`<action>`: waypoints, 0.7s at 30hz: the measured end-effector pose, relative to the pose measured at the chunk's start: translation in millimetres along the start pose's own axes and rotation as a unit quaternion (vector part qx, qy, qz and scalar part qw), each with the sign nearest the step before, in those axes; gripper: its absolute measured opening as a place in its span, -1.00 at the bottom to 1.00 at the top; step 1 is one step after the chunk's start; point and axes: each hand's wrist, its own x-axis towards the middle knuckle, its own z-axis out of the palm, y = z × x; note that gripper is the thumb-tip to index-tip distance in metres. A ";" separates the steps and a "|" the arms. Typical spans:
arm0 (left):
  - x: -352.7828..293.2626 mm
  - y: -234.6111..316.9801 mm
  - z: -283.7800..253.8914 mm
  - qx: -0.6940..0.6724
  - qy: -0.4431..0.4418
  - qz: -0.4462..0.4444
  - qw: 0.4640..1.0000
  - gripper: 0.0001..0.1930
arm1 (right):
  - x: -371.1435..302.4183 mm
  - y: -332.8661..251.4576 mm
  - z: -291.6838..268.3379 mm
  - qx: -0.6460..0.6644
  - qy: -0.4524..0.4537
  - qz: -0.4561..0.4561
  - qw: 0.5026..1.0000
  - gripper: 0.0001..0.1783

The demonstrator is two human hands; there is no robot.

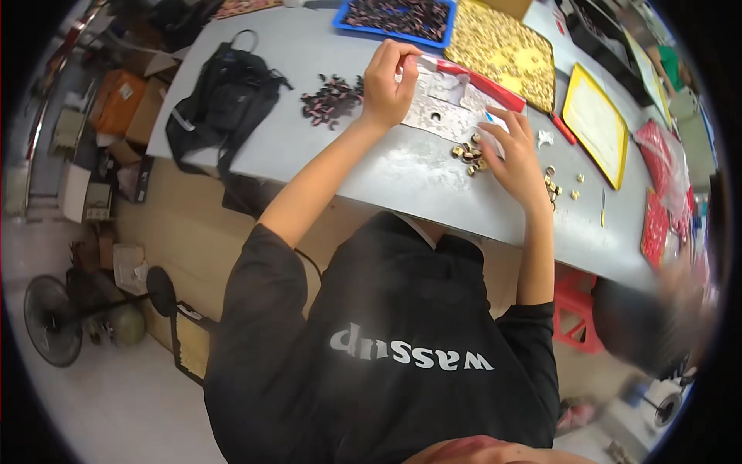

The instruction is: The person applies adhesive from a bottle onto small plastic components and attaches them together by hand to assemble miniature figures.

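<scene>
My left hand (389,83) is closed at the left end of a white, worn plate (433,117) on the grey table; what its curled fingers hold is hidden. A small dark U-shaped piece (436,116) lies on that plate. Over the plate's right end is my right hand (516,155), its fingers bent and apart, with nothing visible between them. Beside its thumb sits a small pile of black and gold pieces (468,153). A red bar (487,89) runs along the plate's far side. Something small and blue-white (490,117) shows by my right fingertips.
Dark and pink pieces (332,100) lie left, near a black backpack (232,97). Behind are a blue tray (340,22) of dark pieces and a yellow tray (553,85) of gold pieces. A yellow-rimmed tray (616,179), red-handled tool (563,128) and red stool (573,317) are right.
</scene>
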 end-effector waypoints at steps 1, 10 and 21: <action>5.1 -2.5 -5.5 0.002 0.015 -0.004 1.000 -0.92 | 0.3 0.7 2.3 0.009 0.015 -0.001 1.000 -0.76; 6.8 89.6 -89.5 -0.193 0.290 -0.083 0.934 -0.81 | -13.9 36.0 -2.3 0.078 0.327 0.014 0.942 -0.84; -167.3 187.1 -89.0 -0.459 0.064 -0.440 0.769 -0.52 | -20.4 42.2 14.8 0.141 0.362 0.034 0.921 -0.87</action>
